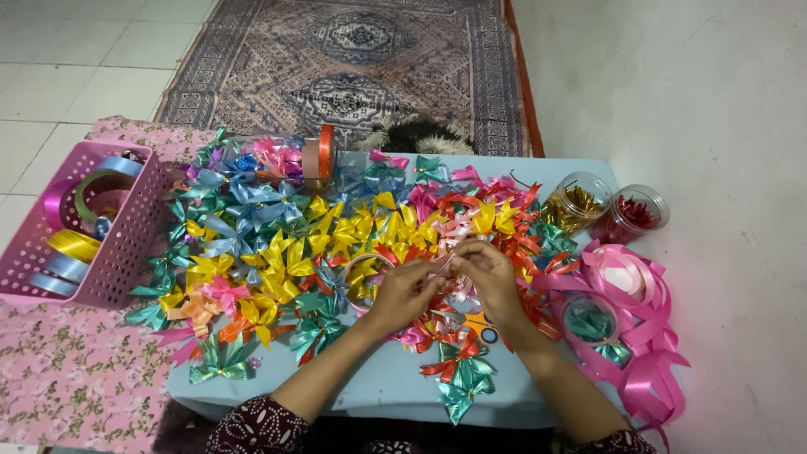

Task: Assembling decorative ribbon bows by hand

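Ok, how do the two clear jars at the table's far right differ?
The left jar holds gold ribbon pieces; the right jar holds red ones. The left jar sits a little farther from the person, the right jar nearer the table edge and beside the loose pink ribbon. Both are clear, round, lidless and roughly the same size, standing close together.

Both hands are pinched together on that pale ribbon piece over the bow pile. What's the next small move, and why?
Probably keep the pinch and fold or cinch the pale ribbon piece: the left hand and right hand meet on it, fingertips touching, and it does not yet look like a finished bow.
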